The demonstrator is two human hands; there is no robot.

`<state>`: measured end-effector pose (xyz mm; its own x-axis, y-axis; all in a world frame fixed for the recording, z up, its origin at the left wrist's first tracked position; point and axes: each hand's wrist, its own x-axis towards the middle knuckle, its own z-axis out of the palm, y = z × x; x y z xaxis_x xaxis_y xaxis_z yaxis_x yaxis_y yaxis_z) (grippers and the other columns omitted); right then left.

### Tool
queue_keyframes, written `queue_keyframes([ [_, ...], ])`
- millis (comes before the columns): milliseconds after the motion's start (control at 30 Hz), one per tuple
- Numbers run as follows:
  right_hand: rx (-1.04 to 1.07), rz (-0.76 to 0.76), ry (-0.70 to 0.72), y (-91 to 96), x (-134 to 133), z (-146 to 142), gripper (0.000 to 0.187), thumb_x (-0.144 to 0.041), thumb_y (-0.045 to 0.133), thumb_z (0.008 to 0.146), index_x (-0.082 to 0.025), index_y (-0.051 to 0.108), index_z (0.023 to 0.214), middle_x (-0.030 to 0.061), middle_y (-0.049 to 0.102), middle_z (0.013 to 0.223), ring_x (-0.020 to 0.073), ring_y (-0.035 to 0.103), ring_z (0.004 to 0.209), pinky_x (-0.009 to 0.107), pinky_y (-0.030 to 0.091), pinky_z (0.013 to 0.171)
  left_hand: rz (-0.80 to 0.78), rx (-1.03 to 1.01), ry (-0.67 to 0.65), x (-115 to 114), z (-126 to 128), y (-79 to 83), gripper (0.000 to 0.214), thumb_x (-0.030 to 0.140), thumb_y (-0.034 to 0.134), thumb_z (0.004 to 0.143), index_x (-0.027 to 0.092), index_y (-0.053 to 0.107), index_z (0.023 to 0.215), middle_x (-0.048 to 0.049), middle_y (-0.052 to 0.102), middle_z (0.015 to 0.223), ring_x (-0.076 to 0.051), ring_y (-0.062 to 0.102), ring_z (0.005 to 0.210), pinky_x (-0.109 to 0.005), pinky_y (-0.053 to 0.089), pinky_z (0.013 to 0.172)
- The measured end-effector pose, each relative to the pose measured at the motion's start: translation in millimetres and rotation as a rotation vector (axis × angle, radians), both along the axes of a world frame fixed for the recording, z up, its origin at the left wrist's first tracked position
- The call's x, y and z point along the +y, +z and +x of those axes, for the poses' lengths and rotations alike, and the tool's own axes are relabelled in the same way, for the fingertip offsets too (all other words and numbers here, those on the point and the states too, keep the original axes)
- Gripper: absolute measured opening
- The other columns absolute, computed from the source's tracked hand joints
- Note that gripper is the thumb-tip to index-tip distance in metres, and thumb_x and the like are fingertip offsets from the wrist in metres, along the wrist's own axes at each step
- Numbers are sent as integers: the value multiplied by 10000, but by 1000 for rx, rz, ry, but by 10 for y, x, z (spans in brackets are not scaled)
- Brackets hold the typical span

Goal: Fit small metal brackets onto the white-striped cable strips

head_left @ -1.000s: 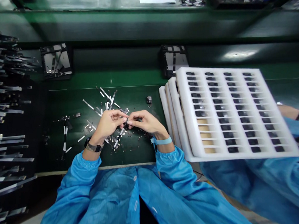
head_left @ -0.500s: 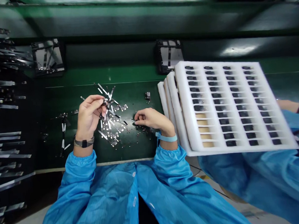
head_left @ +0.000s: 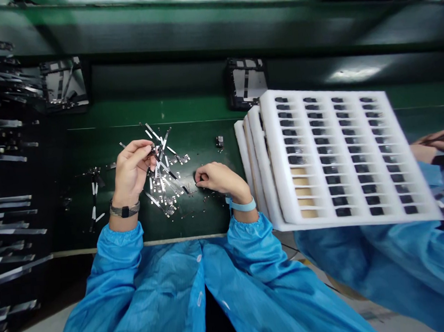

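My left hand [head_left: 130,166] is closed in a pinch on one end of a flex cable [head_left: 175,177], a thin strip with dark and silver parts that slants down to the right. Under and around it lies a pile of loose flex cables [head_left: 167,194] with small silver connectors. My right hand [head_left: 221,178], a light blue band at its wrist, is just right of the strip's lower end, thumb and fingertips pressed together. Whatever sits between those fingertips is too small to make out. Tiny dark bits [head_left: 209,199] are scattered below that hand.
White foam trays [head_left: 322,180] holding rows of black parts are stacked at the right. Black boxes [head_left: 64,85] [head_left: 249,81] stand at the back. A small block [head_left: 219,141] lies mid-table. Many flex cables [head_left: 10,214] line the left side. A co-worker's hand [head_left: 440,142] holds something dark.
My right hand has moved slightly left, closer to the lower end of the flex cable. My left hand has hardly moved. At the far right, a co-worker's hand has come into view.
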<state>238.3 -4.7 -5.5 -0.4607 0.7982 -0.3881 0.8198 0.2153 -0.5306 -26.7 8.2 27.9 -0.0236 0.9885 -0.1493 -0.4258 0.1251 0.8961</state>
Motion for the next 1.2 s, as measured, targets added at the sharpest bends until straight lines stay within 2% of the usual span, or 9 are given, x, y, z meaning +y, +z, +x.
queue_keyframes([
  [133, 128, 37, 28, -4, -9, -17, 127, -119, 716, 890, -212, 759, 815, 2, 704, 736, 166, 588, 698, 299, 353, 694, 1, -6, 8, 0, -7, -14, 155, 225, 860, 770, 173, 777, 890, -22, 722, 737, -97, 626, 553, -198, 496, 473],
  [267, 454, 109, -147, 39, 2, 53, 83, -233, 736, 931, -203, 784, 870, 47, 800, 905, 206, 693, 828, 312, 460, 776, 36, -21, 18, -5, -18, -14, 218, 225, 878, 784, 182, 783, 975, -21, 736, 771, -104, 640, 588, -202, 509, 499],
  [367, 630, 131, -286, 67, 1, 69, 112, -295, 752, 935, -208, 810, 895, 51, 821, 915, 232, 731, 863, 338, 511, 800, 64, -32, 36, 2, -26, -28, 302, 217, 906, 777, 187, 780, 1050, -35, 756, 845, -123, 691, 696, -201, 533, 555],
  [600, 793, 158, -395, 54, -12, 24, 133, -327, 801, 913, -231, 883, 955, 64, 853, 975, 259, 778, 938, 394, 579, 889, 53, -48, 104, 27, -43, -95, 288, 178, 929, 748, 190, 796, 1003, -17, 721, 844, -88, 625, 664, -186, 494, 543],
  [700, 862, 219, -575, 27, 1, 21, 161, -368, 831, 904, -240, 888, 982, 67, 863, 1010, 276, 797, 983, 436, 616, 945, 97, -28, 169, 23, -92, -59, 337, 200, 925, 776, 243, 792, 1083, -13, 744, 910, -104, 662, 721, -201, 543, 605],
  [800, 926, 389, -817, 10, 34, 42, 223, -432, 847, 897, -238, 875, 1002, 78, 862, 1061, 290, 798, 1049, 483, 627, 1019, 123, 22, 239, 21, -136, -24, 360, 236, 915, 799, 281, 782, 1131, -13, 763, 957, -129, 712, 814, -221, 588, 686],
  [867, 960, 450, -902, 7, 50, 47, 246, -448, 852, 889, -227, 861, 997, 88, 859, 1050, 290, 801, 1036, 481, 638, 999, 121, 36, 250, 19, -127, -33, 341, 258, 911, 804, 277, 779, 1117, -13, 767, 960, -143, 739, 876, -233, 604, 736],
  [967, 988, 379, -863, 15, 28, -29, 245, -441, 841, 901, -216, 844, 998, 85, 849, 964, 265, 803, 942, 437, 651, 906, 89, 17, 219, 8, -31, -102, 313, 257, 916, 776, 243, 781, 1059, -14, 772, 947, -141, 746, 891, -226, 593, 732],
  [1200, 1034, 79, -587, 33, -165, -493, 225, -435, 801, 936, -217, 835, 984, 52, 830, 882, 228, 780, 849, 371, 611, 824, -58, 21, 147, -89, 347, -238, 285, 269, 940, 701, 176, 782, 919, -48, 800, 907, -115, 703, 745, -206, 517, 617],
])
